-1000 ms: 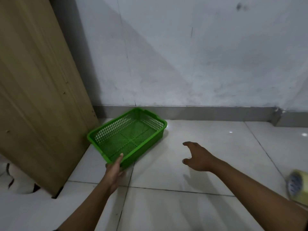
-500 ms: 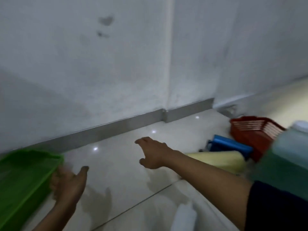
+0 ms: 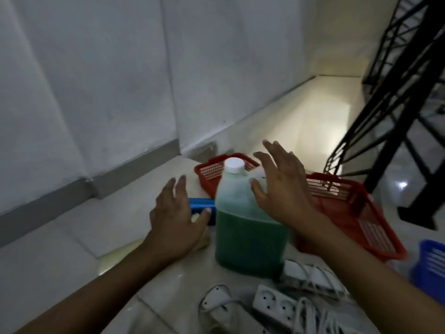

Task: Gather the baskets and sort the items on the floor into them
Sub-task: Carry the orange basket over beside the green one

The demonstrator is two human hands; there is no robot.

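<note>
Partly hidden behind the jug [image 3: 248,227] and right hand [image 3: 280,186], two red baskets [image 3: 356,213] blur; no label reads. Both hands' grips spread wide, empty; left hand [image 3: 174,220] covers a blue item [image 3: 201,206].

A glossy sheen is shown by the pale floor tiles [image 3: 79,225]. The jug [image 3: 248,227] is seen to be of translucent, smooth plastic, closed by a white matt cap [image 3: 234,165]. The red baskets [image 3: 356,213] and the blue basket [image 3: 431,266] are moulded in slotted plastic. The white power strips [image 3: 274,304] are cased in smooth plastic. The stair frame [image 3: 397,88] is made of black-painted metal.
</note>
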